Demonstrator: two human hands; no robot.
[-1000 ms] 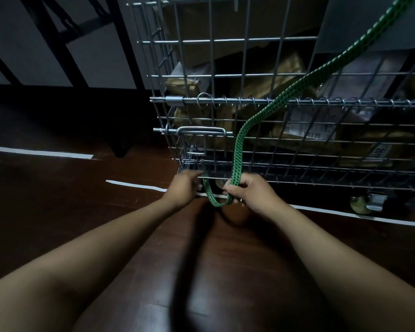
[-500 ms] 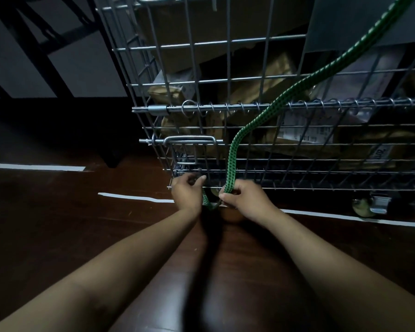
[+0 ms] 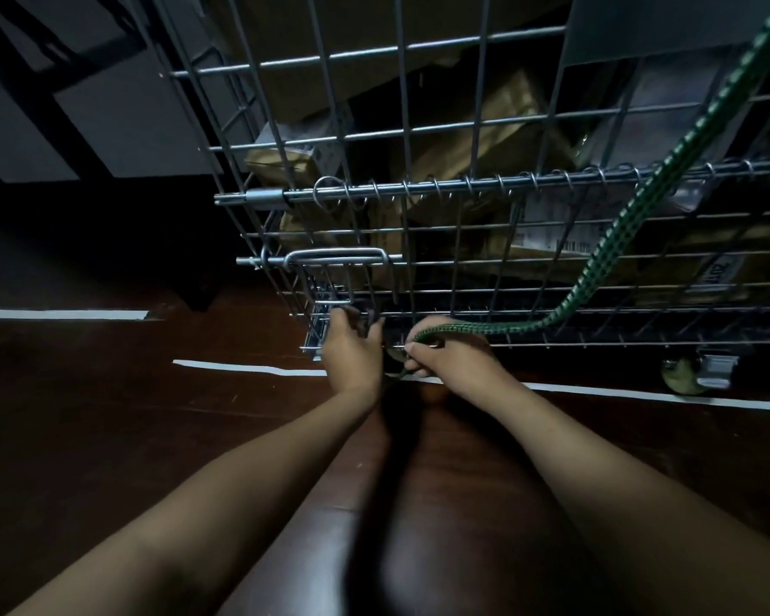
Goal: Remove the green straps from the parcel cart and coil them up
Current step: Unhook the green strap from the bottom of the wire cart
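Pinched in the right hand (image 3: pixel 459 362), the green strap (image 3: pixel 614 242) runs lengthwise toward 1–2 o'clock across the parcel cart (image 3: pixel 419 188); the left hand (image 3: pixel 352 353) grips the cart's bottom wire.

Flat woven strap (image 3: pixel 621 226): green with dark green/black check pattern. Wire-mesh parcel cart (image 3: pixel 423 188): silver-grey metal. Cardboard parcels (image 3: pixel 476 140): brown. Wooden floor (image 3: pixel 85 415): dark reddish-brown; tape lines (image 3: pixel 241 368): white.

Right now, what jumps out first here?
The green strap, running diagonally from upper right down across the wire parcel cart full of brown parcels. At the cart's bottom edge, the right hand holds the strap's lower part while the left hand grips the wire beside it.
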